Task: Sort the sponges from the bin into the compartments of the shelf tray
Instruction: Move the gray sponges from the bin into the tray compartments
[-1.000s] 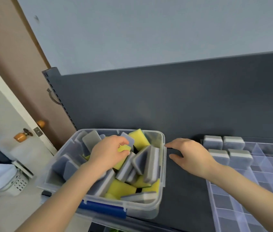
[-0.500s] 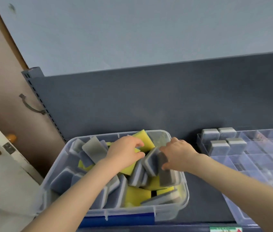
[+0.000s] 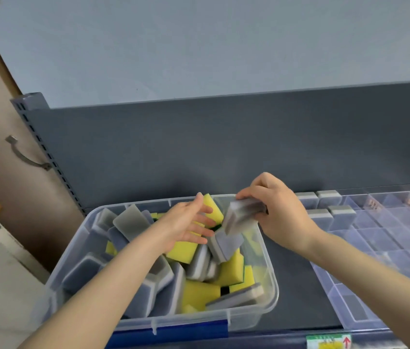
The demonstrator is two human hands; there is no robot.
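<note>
Here the person stands in front of a dark grey shelf [image 3: 292, 285], and both bare forearms come in from the lower edge of the frame. The right hand [image 3: 281, 215], a little right of the centre, pinches a grey sponge [image 3: 242, 216] between the thumb and the curled fingers; the sponge is blurred and tilted, and it hangs above the far right corner of the clear plastic bin [image 3: 249, 321]. The left hand [image 3: 186, 222], just beside it on the left, is spread over the bin with straight fingers and grips nothing; whether its fingertips touch the yellow sponge [image 3: 211, 207] behind them, I cannot tell. The bin fills the lower centre of the frame and holds a loose heap of grey sponges and yellow sponges, some lying flat and some standing on edge. To the right, near the bin but apart from it, stands the clear shelf tray [image 3: 349, 316] with many small compartments. Four grey sponges [image 3: 320, 217] sit in its far left corner, two in the back row and two in the row before it, close together. At the lower right edge of the shelf is a label with a red arrow [image 3: 329, 342]. At the left of the frame a metal handle [image 3: 26, 154] hangs on a brown door.
</note>
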